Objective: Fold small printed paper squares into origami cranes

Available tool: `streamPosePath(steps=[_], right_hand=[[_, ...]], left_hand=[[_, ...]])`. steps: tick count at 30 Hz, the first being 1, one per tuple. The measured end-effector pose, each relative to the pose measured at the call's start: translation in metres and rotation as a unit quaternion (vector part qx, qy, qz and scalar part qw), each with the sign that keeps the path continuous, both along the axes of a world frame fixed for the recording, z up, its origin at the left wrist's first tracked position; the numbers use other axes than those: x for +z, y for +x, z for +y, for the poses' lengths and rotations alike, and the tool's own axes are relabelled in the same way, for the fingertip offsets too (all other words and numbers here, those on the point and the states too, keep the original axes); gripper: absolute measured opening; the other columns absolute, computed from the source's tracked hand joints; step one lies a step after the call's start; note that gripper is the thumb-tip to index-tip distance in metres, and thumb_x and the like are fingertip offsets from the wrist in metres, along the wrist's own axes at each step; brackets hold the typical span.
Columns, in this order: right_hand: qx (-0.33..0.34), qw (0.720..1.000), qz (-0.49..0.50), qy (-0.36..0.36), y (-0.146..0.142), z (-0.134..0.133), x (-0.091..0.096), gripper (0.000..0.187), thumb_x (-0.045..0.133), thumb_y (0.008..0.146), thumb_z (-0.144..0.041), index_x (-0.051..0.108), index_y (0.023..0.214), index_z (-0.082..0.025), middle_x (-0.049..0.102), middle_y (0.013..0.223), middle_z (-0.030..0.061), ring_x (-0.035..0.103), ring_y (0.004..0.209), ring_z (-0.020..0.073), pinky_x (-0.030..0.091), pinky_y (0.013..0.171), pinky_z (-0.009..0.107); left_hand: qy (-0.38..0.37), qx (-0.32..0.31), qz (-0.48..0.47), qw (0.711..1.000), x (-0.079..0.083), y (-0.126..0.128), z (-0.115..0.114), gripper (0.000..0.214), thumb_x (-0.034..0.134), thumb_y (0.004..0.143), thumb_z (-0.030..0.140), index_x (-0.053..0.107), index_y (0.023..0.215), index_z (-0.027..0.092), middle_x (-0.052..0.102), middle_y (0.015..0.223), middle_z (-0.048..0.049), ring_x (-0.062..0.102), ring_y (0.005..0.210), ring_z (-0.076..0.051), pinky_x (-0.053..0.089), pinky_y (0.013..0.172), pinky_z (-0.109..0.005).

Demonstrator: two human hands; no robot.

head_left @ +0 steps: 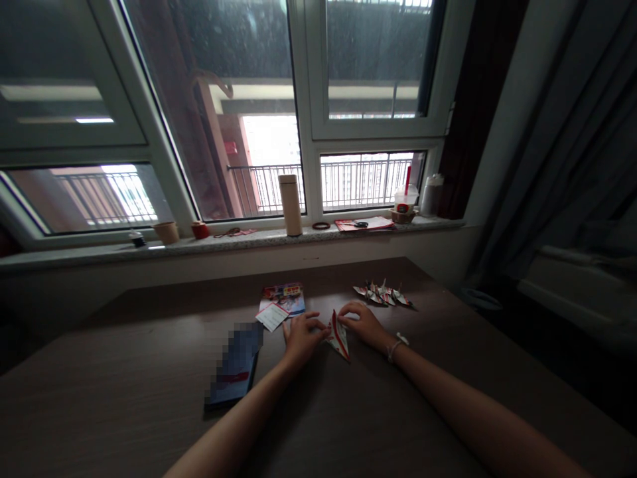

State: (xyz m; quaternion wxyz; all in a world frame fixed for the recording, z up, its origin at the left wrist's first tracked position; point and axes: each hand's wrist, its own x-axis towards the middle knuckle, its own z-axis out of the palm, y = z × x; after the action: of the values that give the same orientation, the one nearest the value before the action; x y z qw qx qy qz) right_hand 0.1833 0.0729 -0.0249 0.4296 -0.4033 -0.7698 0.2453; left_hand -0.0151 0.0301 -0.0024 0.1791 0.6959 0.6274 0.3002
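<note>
A small folded paper piece [339, 338], white with red stripes and pointed at both ends, stands out from the dark tabletop between my hands. My left hand [302, 337] pinches its left edge with thumb and forefinger, the other fingers loosely spread. On the other side, my right hand [364, 325] is closed at the paper's upper right edge, its fingertips bent against it. A bracelet [398, 345] circles my right wrist. Farther back to the right lie several similar folded paper pieces [383, 293], grouped together.
Left of my hands lies a phone [236, 365], its screen partly pixelated. Beyond it are a white paper square [272, 317] and a colourful printed sheet [293, 299] on the table [149, 358]. A tall bottle [290, 206], a drink cup [405, 198] and scissors [361, 224] line the windowsill.
</note>
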Motion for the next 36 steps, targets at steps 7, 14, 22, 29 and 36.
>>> streamPosePath(steps=[7, 14, 22, 29, 36], right_hand=[[0.010, 1.000, -0.014, 0.012, -0.0009, -0.0017, -0.0008, 0.020, 0.062, 0.088, -0.037, 0.070, 0.079, -0.021, 0.069, 0.088, 0.0040, 0.057, 0.096, 0.0214, 0.037, 0.092, 0.035], [0.018, 1.000, -0.012, 0.005, -0.0019, -0.0024, -0.0008, 0.019, 0.064, 0.086, -0.038, 0.071, 0.079, -0.021, 0.070, 0.090, 0.0049, 0.057, 0.098, 0.0222, 0.038, 0.093, 0.037], [0.021, 1.000, -0.022, -0.002, -0.0027, -0.0040, 0.0003, 0.017, 0.065, 0.085, -0.036, 0.072, 0.079, -0.021, 0.070, 0.090, 0.0052, 0.057, 0.100, 0.0232, 0.039, 0.093, 0.038], [0.035, 0.999, -0.022, 0.007, -0.0034, -0.0028, -0.0032, 0.013, 0.068, 0.083, -0.033, 0.073, 0.081, -0.022, 0.070, 0.092, 0.0049, 0.056, 0.102, 0.0236, 0.038, 0.095, 0.040], [0.040, 0.999, -0.017, 0.011, -0.0040, -0.0042, -0.0027, 0.015, 0.067, 0.083, -0.036, 0.073, 0.079, -0.022, 0.071, 0.090, 0.0048, 0.056, 0.103, 0.0238, 0.038, 0.097, 0.041]], left_hand=[[-0.004, -0.004, 0.002, 1.000, -0.0004, 0.0005, -0.0002, 0.017, 0.063, 0.082, 0.036, 0.077, 0.085, 0.028, 0.063, 0.130, -0.0034, 0.047, 0.127, -0.030, 0.010, 0.115, -0.062], [-0.003, -0.001, -0.001, 1.000, 0.0010, 0.0006, -0.0001, 0.014, 0.066, 0.079, 0.036, 0.076, 0.076, 0.026, 0.064, 0.129, -0.0034, 0.048, 0.127, -0.031, 0.011, 0.115, -0.062], [0.000, 0.002, -0.016, 1.000, 0.0034, 0.0018, -0.0012, 0.013, 0.066, 0.079, 0.034, 0.077, 0.081, 0.028, 0.064, 0.130, -0.0025, 0.047, 0.128, -0.031, 0.012, 0.114, -0.062], [0.003, 0.012, -0.016, 1.000, 0.0053, 0.0030, -0.0028, 0.010, 0.070, 0.076, 0.032, 0.075, 0.072, 0.024, 0.063, 0.129, -0.0026, 0.048, 0.127, -0.029, 0.014, 0.115, -0.059], [0.005, 0.013, -0.017, 1.000, 0.0047, 0.0030, -0.0022, 0.012, 0.067, 0.079, 0.034, 0.076, 0.081, 0.026, 0.063, 0.130, -0.0039, 0.047, 0.127, -0.031, 0.014, 0.114, -0.062]])
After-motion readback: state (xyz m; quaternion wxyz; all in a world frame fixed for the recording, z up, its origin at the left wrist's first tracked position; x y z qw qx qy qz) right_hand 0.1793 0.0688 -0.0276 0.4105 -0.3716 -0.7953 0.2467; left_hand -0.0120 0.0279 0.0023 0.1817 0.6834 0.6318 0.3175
